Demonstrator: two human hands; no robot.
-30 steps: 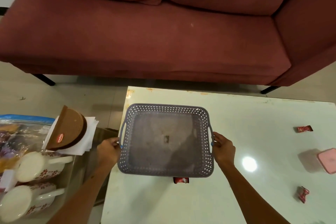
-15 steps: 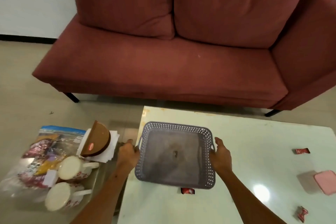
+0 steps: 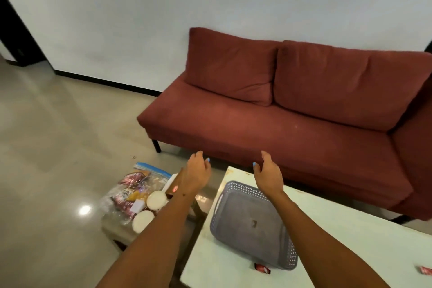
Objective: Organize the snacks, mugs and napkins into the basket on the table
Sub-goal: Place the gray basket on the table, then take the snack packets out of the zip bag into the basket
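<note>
While the basket is sitting empty near the table corner, I am hovering my left hand and right hand above it, fingers apart, holding nothing; 2 mugs are waiting nearby for loading.

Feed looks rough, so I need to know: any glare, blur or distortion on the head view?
Head view: a bright glare spot on the floor; both forearms and the mugs look motion-blurred; wide-angle bending tilts the table and sofa; basket readable.

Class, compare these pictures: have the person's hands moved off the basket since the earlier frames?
Yes. The left hand and right hand have lifted off the basket, which rests on the table, and are open toward the sofa.
</note>
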